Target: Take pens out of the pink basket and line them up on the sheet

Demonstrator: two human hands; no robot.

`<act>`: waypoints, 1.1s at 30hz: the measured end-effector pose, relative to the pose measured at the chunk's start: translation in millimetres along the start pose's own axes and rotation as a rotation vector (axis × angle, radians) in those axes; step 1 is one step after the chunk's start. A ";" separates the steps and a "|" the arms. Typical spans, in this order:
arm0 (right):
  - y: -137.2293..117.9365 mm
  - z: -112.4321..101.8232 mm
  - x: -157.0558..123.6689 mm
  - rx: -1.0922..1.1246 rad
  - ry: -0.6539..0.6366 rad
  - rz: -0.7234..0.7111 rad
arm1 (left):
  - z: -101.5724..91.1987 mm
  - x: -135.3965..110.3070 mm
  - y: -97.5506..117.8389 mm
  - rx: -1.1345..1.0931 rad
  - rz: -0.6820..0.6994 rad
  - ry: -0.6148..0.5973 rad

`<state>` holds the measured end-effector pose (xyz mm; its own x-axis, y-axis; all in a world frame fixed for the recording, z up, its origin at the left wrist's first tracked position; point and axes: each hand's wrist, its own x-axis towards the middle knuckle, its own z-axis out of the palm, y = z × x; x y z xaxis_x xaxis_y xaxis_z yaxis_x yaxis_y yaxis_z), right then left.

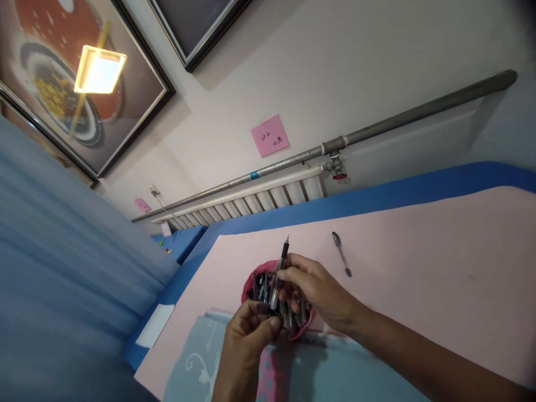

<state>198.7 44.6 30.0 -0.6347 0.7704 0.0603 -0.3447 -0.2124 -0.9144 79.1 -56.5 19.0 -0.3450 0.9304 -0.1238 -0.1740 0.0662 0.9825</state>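
A clear-barrelled pen (281, 266) with a black grip points its bare tip upward, and my right hand (307, 282) is closed around its barrel. Below it my left hand (253, 329) is also closed, thumb and fingers pinched by the pen's lower end. A small dark piece shows at those fingertips, too hidden to make out. Under both hands stands a pink basket (250, 278) filled with several pens and pen parts (263, 287), partly covered by my fingers. One capped pen (342, 254) lies on the pink table sheet beyond my right hand.
The pink sheet (419, 268) covers a blue-edged table (377, 192). Light-blue patterned cloth (196, 357) lies at the near side. White paper (154, 326) rests at the left edge by a blue curtain (62, 268). A radiator (268, 198) and pipe (377, 131) run along the wall.
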 end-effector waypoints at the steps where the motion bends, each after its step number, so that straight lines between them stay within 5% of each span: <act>1: 0.0 -0.1 -0.1 -0.006 -0.004 -0.005 | 0.3 -0.3 0.2 -0.001 -0.001 -0.001; 26: -9.8 -3.0 -2.2 -0.242 -0.050 -0.046 | 14.1 -8.7 -1.2 -0.054 0.048 0.102; 33: -4.1 3.0 -2.3 -0.190 0.065 -0.029 | 13.1 -8.8 -11.6 0.146 0.191 0.178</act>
<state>199.5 41.9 34.8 -0.5783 0.8131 0.0675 -0.2218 -0.0771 -0.9720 96.3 -60.8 10.5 -0.5170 0.8542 0.0551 0.0394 -0.0406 0.9984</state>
